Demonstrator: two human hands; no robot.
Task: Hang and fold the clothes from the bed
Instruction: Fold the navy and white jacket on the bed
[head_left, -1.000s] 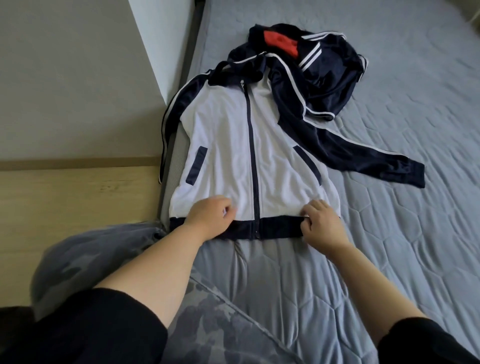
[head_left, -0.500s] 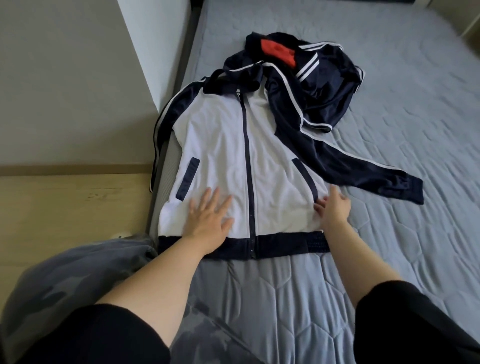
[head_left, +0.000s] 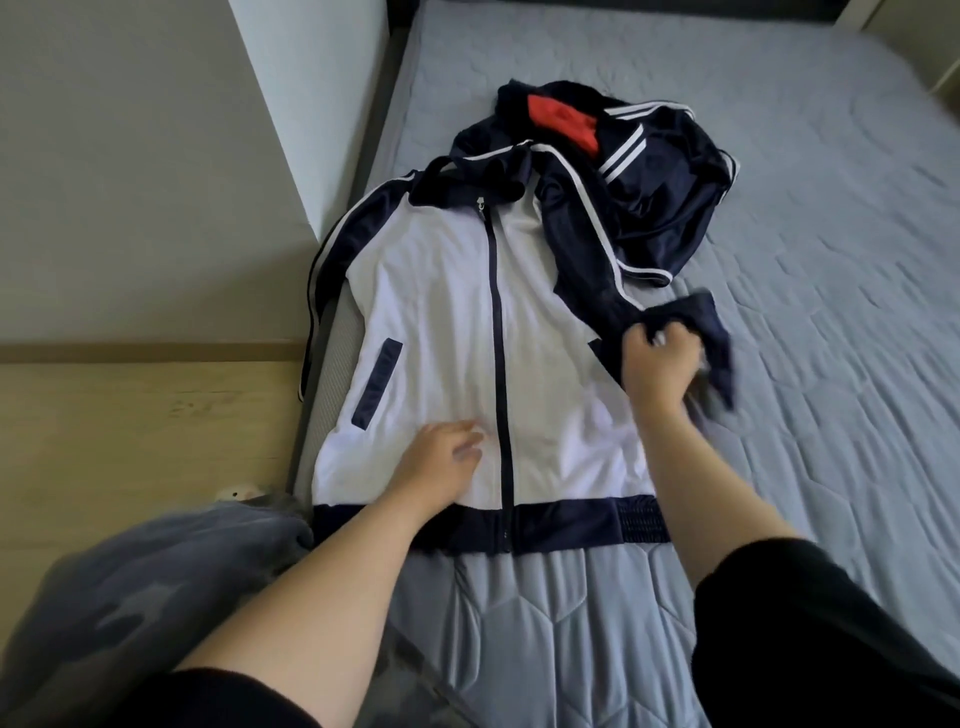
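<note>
Folding has only just begun, judging by the head view. The white and navy jacket (head_left: 441, 338) lies zipped and face up at the centre of the frame on the bed (head_left: 805, 218), its hem toward the bottom. At centre right, the right hand (head_left: 657, 364) has its fingers curled round the cuff end of the navy sleeve (head_left: 714, 322), which is raised off the mattress. The left hand (head_left: 441, 462) rests on the white front just left of the zip (head_left: 498, 338), fingers loosely bent, gripping nothing. The other sleeve (head_left: 322, 291) hangs over the bed's left edge. A second navy garment (head_left: 660, 208) lies crumpled at top centre, overlapping the jacket's shoulder. Nothing looks folded or hung yet.
</note>
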